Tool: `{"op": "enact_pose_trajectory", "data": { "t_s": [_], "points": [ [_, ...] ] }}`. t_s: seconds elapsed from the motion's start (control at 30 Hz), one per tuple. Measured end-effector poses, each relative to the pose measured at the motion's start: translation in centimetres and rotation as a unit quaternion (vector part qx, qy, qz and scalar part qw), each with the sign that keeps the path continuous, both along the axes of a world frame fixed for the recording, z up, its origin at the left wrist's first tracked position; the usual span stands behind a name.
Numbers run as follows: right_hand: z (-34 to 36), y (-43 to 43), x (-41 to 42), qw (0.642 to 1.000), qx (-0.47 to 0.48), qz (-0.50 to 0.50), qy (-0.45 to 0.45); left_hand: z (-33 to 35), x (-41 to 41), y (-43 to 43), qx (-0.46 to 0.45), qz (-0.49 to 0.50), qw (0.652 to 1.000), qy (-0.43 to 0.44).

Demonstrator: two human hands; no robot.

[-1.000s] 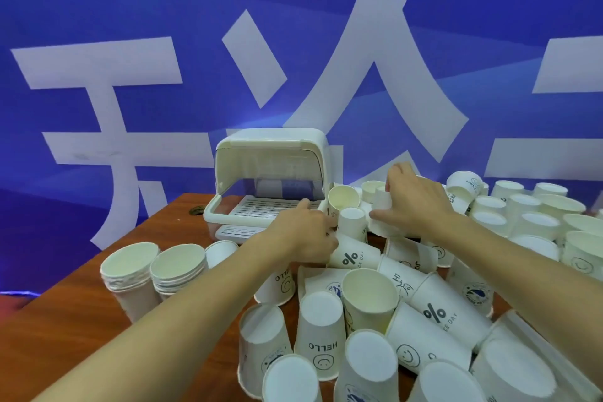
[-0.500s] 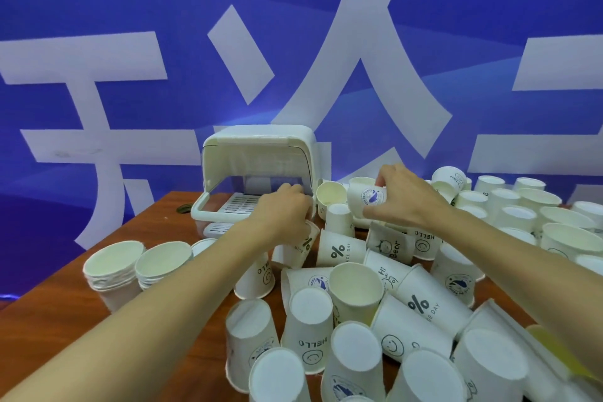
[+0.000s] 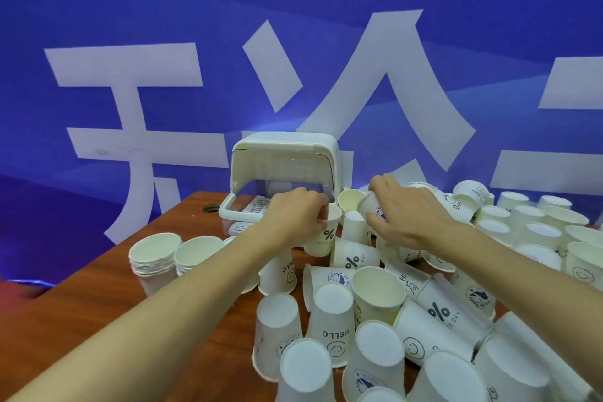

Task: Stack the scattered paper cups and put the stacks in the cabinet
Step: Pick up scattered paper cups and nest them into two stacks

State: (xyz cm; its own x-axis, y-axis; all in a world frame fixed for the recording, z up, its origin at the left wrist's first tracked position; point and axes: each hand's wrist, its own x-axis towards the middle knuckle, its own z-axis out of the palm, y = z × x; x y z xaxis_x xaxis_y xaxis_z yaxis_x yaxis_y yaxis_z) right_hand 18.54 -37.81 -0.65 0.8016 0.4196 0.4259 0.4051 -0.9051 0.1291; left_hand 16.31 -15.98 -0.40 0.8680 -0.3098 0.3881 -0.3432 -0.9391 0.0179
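Observation:
Several white paper cups (image 3: pixel 378 294) lie scattered over the right half of the wooden table (image 3: pixel 98 297), some upright, some upside down, some on their sides. My left hand (image 3: pixel 293 219) grips an upright cup with a percent sign (image 3: pixel 323 235) by its rim. My right hand (image 3: pixel 401 212) holds a tilted cup with a blue logo (image 3: pixel 370 206), mouth turned toward the left cup. The white cabinet (image 3: pixel 284 166) stands behind my hands with its lid raised and its slatted tray showing.
Two stacks of cups (image 3: pixel 155 258) (image 3: pixel 195 254) stand upright at the left of the table. A blue wall with large white characters (image 3: pixel 326 42) rises right behind the table. A round cable hole (image 3: pixel 211 207) sits left of the cabinet. The table's left edge runs diagonally.
My left hand has taken hold of the percent-sign cup and stood it upright. My right hand has lifted the blue-logo cup out of the pile and tilted it toward the left hand.

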Motion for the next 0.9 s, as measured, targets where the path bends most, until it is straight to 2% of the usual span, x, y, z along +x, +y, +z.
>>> {"op": "enact_pose_trajectory", "data": {
  "t_s": [0.13, 0.23, 0.3, 0.4, 0.5, 0.7, 0.9],
  "points": [
    [1.8, 1.1, -0.7, 0.996, 0.014, 0.004, -0.092, 1.4, -0.7, 1.2, -0.041, 0.003, 0.998, -0.052],
    [3.2, 2.8, -1.1, 0.987, 0.035, 0.043, -0.152, 2.9, -1.5, 2.9, -0.057, 0.009, 0.994, -0.089],
    [4.1, 4.5, -1.5, 0.983, 0.103, 0.079, -0.128, 4.0, -2.5, 4.6, -0.062, 0.015, 0.992, -0.109],
    [5.1, 7.9, -1.9, 0.968, 0.216, 0.120, -0.035, 5.6, -4.2, 8.2, -0.059, 0.039, 0.988, -0.136],
    [5.6, 12.0, -2.3, 0.941, 0.282, 0.178, 0.053, 6.7, -6.1, 12.6, -0.052, 0.073, 0.985, -0.147],
    [5.4, 19.7, -3.7, 0.927, 0.263, 0.252, 0.094, 6.3, -10.2, 20.5, -0.021, 0.155, 0.977, -0.146],
    [5.0, 22.9, -4.5, 0.957, 0.146, 0.243, 0.056, 4.4, -13.0, 23.9, -0.023, 0.172, 0.976, -0.131]
  ]
}}
